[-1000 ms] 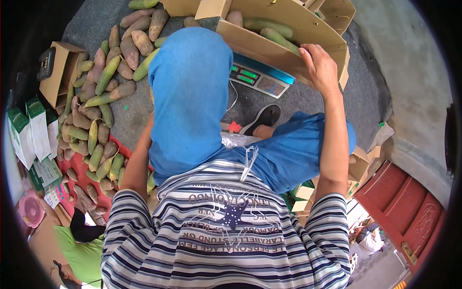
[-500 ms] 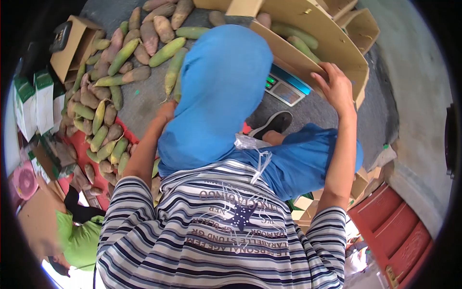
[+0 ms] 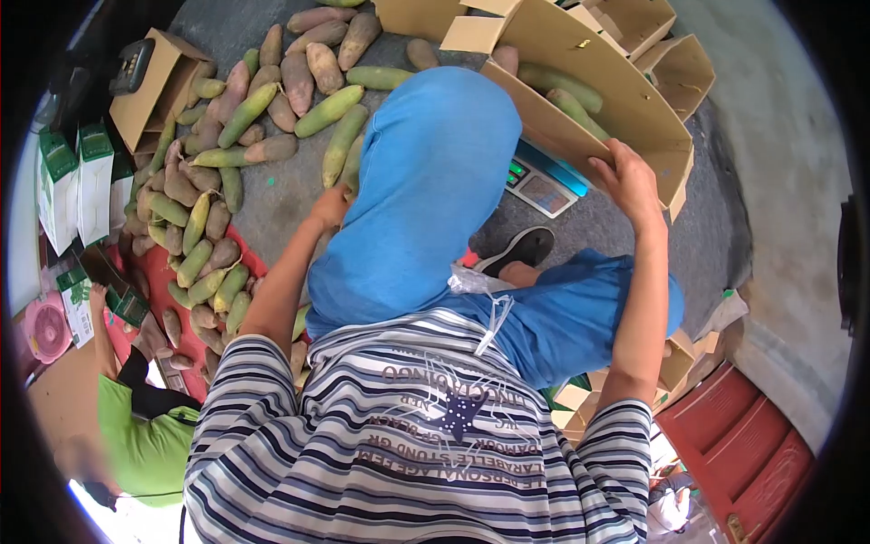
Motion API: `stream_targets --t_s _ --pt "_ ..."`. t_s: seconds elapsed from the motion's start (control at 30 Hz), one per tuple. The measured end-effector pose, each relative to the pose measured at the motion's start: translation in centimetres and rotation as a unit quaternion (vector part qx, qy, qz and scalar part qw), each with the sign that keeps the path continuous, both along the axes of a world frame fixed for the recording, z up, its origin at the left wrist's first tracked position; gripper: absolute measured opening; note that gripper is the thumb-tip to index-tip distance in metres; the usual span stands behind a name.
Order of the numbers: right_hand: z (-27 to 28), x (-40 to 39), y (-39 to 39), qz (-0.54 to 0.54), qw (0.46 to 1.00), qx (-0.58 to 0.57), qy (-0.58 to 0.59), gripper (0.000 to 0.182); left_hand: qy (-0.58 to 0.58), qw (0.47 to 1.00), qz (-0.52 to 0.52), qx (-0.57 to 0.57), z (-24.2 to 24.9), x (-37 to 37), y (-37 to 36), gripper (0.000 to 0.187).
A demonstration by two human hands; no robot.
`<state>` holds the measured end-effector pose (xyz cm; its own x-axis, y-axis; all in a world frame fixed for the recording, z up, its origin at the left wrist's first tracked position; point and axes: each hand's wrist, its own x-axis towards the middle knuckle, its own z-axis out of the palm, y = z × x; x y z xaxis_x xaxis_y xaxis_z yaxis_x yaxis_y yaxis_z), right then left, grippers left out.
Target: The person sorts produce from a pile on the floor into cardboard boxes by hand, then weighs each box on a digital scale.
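My left hand (image 3: 332, 207) is down beside my bent left knee, at the lower tip of a long green radish (image 3: 343, 150). The knee partly hides its fingers, so a grip cannot be made out. Another green radish (image 3: 352, 170) lies against the first, half hidden by the blue trouser leg. On the right, my right hand (image 3: 630, 186) holds the near rim of an open cardboard box (image 3: 625, 86), fingers over the edge and thumb apart on the outside. Inside the box are several green radishes (image 3: 564, 89) and a pinkish root (image 3: 505, 60).
A digital scale (image 3: 546, 192) sits under the box's near side. Many green radishes and brownish-pink roots (image 3: 297, 82) cover the floor at left, some on a red sheet (image 3: 256, 263). A co-worker in green (image 3: 149, 444) is at lower left. More boxes (image 3: 680, 77) stand at upper right.
The view has shifted slightly. My left hand is a little farther forward along the radish's tip. My right hand stays on the box rim. The co-worker's arm now shows by a green-and-white box.
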<state>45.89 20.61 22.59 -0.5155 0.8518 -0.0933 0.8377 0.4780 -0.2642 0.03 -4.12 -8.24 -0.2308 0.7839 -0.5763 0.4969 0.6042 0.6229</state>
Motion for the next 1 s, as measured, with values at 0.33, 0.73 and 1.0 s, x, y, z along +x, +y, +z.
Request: stream_targets --t_s 0.33,0.73,1.0 --pt "1.2 0.8 -0.8 -0.032 0.999 0.037 -0.001 0.043 -0.058 0.915 0.075 0.392 27.0 5.6 12.9 0.024" --pt "8.8 7.0 -8.9 -0.164 0.978 0.117 0.046 0.029 0.252 0.821 -0.342 0.382 41.0 15.1 17.8 0.037" --pt "6.2 11.3 -13.0 -0.308 0.949 0.059 0.016 0.031 0.228 0.826 -0.338 0.39 39.9 15.1 18.8 0.037"
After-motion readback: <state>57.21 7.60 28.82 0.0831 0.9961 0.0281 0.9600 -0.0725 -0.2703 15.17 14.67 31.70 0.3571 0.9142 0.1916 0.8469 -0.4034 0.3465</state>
